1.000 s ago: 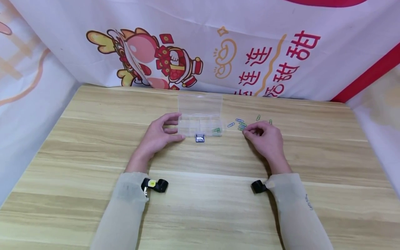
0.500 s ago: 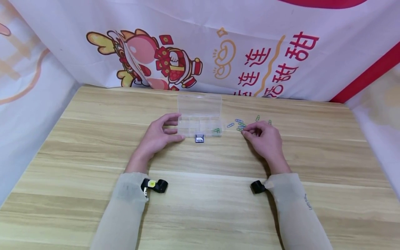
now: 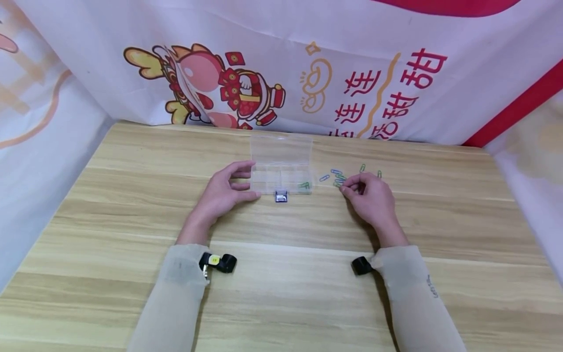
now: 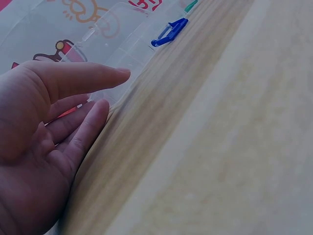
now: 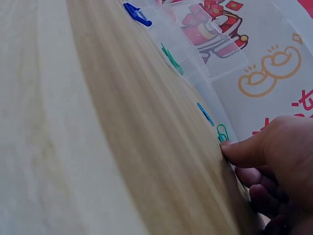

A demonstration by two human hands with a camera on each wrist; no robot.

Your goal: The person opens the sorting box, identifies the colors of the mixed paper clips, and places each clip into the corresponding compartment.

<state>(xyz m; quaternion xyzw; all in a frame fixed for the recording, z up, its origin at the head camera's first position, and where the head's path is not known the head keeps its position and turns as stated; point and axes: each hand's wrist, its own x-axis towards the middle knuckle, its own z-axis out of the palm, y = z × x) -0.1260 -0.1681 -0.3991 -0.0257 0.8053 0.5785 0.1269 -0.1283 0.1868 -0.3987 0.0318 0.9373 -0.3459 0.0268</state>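
Note:
A clear compartment box (image 3: pixel 258 185) stands at mid-table with its lid (image 3: pixel 281 149) raised and its blue latch (image 3: pixel 281 196) toward me. Several green paper clips lie in its right front compartment. My left hand (image 3: pixel 217 188) holds the box's left end, thumb at the front corner and index finger at the back one. To the right of the box, my right hand (image 3: pixel 371 198) pinches a green paper clip (image 5: pixel 223 130) at the loose pile, where it stands up beyond the thumb tip in the right wrist view. The forefinger is hidden there.
A blue paper clip (image 3: pixel 324 178) lies between the box and the pile. Two green clips, one of them a green paper clip (image 3: pixel 362 168), lie behind my right hand. A printed cloth (image 3: pixel 176 88) hangs along the table's back edge.
Both hands stay almost in place, the right one shifting very slightly at the pile. The head view tilts a little. Box and loose clips lie as before.

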